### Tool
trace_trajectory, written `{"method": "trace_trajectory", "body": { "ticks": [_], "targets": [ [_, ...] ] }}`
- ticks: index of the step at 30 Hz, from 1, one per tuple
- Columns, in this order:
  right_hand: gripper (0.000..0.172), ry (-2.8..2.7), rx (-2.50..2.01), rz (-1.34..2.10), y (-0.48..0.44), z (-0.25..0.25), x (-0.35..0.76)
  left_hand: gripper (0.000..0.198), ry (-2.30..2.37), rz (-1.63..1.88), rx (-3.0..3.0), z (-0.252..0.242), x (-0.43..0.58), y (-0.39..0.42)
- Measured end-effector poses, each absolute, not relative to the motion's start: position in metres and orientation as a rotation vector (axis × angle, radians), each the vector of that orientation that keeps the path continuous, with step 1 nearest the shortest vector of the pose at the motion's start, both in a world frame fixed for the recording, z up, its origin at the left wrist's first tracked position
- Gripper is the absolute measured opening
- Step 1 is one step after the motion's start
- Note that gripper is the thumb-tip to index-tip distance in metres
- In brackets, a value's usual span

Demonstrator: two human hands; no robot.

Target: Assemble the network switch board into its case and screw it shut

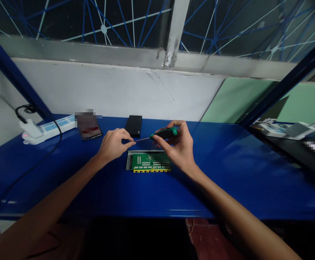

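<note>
A green-and-black screwdriver (165, 134) is gripped by its handle in my right hand (183, 146), its thin shaft pointing left. The fingers of my left hand (115, 144) are pinched together right at the screwdriver's tip; anything between them is too small to make out. Below both hands, a green circuit board (149, 160) with a yellow strip along its near edge lies in a grey metal tray (129, 160). My right hand hides the board's right end.
The blue table (157, 195) carries a black box (134, 125) behind my hands. At the left are a white power strip (51, 127) with a black cable and a phone-like dark slab (88, 126). A black surface with a grey device (299, 130) stands at the right.
</note>
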State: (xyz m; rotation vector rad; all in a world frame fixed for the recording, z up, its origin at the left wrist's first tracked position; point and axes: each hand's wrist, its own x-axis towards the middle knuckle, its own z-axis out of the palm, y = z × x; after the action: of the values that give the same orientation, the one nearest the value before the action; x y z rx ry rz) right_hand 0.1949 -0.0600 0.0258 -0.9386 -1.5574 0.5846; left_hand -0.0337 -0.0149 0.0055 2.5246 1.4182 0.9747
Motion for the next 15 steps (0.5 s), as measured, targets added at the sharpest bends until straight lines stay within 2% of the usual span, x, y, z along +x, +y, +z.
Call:
{"method": "trace_trajectory", "body": {
  "ticks": [15],
  "targets": [
    [0.040,-1.563,-0.926,0.576,-0.0619,0.0252,0.1941,0.010,1.484,0.904,2.712,0.0045,-0.0306,-0.0183]
  ]
}}
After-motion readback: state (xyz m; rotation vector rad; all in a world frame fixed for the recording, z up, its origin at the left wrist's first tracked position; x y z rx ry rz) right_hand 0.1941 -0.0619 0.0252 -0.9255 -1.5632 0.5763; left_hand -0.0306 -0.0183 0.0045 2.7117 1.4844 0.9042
